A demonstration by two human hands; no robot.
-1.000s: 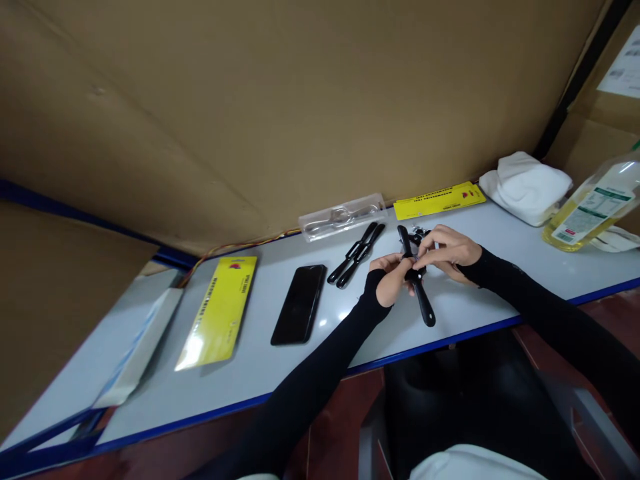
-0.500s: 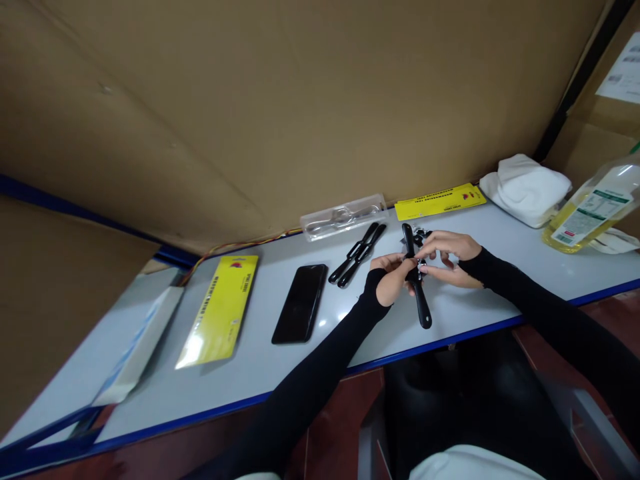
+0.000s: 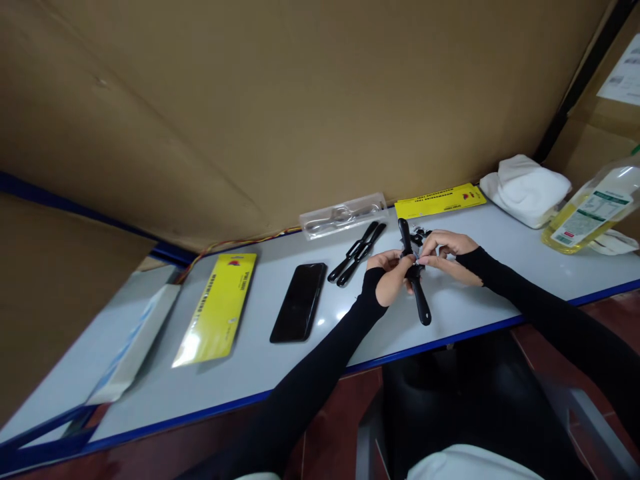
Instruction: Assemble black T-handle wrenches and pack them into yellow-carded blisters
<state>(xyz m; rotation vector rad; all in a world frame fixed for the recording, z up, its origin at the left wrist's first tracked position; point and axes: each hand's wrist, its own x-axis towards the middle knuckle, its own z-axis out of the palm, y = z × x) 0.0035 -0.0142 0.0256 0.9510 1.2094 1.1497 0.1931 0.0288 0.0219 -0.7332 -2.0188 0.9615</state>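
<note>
My left hand (image 3: 393, 275) is wrapped round the middle of a black spokeshave (image 3: 421, 303), whose two handles stick out above and below the fingers. At the tool's centre my right hand (image 3: 447, 252) pinches with thumb and forefinger; what lies between the fingertips is too small to make out. Just behind the fingers, small black and shiny metal parts (image 3: 419, 235) lie on the table. To the left, two more black spokeshave bodies (image 3: 357, 253) rest side by side.
A black phone (image 3: 299, 303) and a yellow printed card (image 3: 217, 310) lie to the left. Along the back are a clear plastic tray (image 3: 343, 215) and yellow cards (image 3: 440, 201). White cloth (image 3: 525, 190) and a bottle of yellow liquid (image 3: 590, 207) stand right. The table's blue edge (image 3: 445, 345) runs nearest me.
My right thumb and forefinger have closed together at the spokeshave's middle. The spokeshave has tilted slightly, and its upper handle has shifted a little left.
</note>
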